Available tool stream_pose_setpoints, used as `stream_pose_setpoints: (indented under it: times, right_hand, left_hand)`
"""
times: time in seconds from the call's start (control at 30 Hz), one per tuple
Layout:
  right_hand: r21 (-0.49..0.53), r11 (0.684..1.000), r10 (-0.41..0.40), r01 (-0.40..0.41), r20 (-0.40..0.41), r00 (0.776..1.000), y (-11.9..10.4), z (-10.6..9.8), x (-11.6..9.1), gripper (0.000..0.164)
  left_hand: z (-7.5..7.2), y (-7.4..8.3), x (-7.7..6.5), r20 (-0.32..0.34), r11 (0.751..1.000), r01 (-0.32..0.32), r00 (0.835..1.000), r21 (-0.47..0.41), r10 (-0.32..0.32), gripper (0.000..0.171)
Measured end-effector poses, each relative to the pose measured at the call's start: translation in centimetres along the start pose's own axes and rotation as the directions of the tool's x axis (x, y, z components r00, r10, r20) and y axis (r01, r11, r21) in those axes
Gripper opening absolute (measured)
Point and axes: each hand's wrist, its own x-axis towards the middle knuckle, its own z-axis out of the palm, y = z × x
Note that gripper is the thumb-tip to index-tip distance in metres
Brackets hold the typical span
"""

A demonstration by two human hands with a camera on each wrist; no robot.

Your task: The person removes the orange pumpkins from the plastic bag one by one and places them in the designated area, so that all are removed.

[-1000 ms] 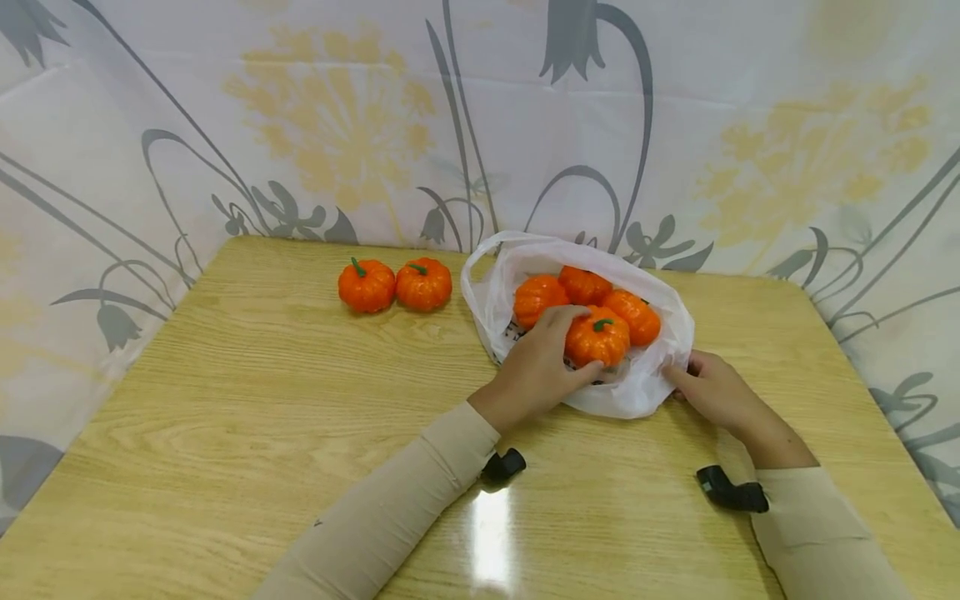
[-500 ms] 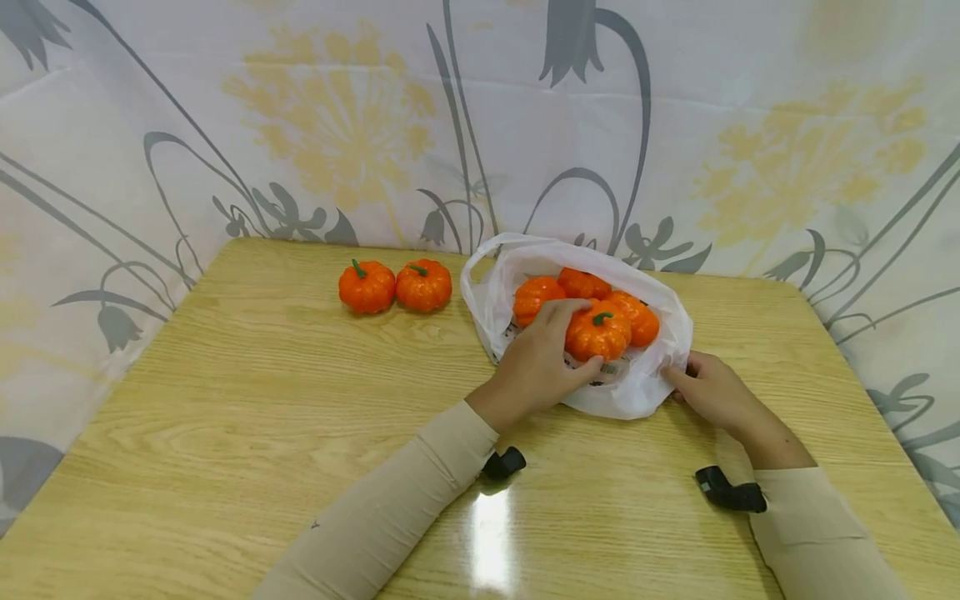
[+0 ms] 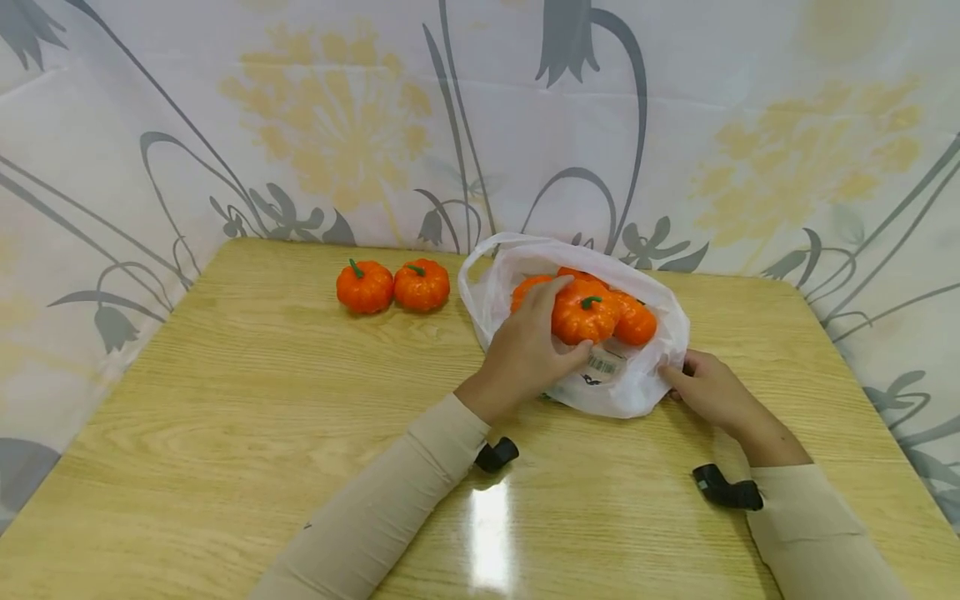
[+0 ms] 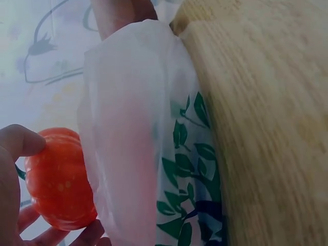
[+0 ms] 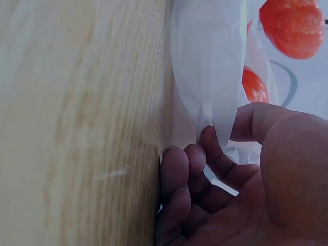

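My left hand (image 3: 528, 350) grips a small orange pumpkin (image 3: 587, 312) with a green stem, thumb on the near side and fingers behind. It is raised at the mouth of a white plastic bag (image 3: 637, 392); in the left wrist view the pumpkin (image 4: 61, 179) shows beside the bag's rim. Behind it in the bag lie more pumpkins, partly hidden, one of them (image 3: 636, 321) to the right. My right hand (image 3: 716, 392) pinches the bag's right edge between thumb and fingers; the right wrist view shows the film (image 5: 210, 77) between them.
Two more pumpkins, a left one (image 3: 364, 287) and a right one (image 3: 422, 285), sit side by side at the back of the wooden table (image 3: 262, 400). A floral curtain (image 3: 360, 125) hangs behind. Black devices (image 3: 726, 489) are on both wrists.
My left hand has lifted the pumpkin up and slightly left, uncovering a printed label inside the bag. The right hand keeps its pinch on the bag's edge.
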Motion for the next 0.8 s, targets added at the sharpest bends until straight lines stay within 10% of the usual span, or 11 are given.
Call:
stream_pose_setpoints:
  times: [0.8]
  right_hand:
    - [-0.009,1.0,0.009,-0.009,0.008,1.0,-0.3,0.0,0.1,0.038]
  left_hand:
    - [-2.3,-1.9,1.1,-0.168,0.99,0.12,0.977,-0.076,-0.132,0.072]
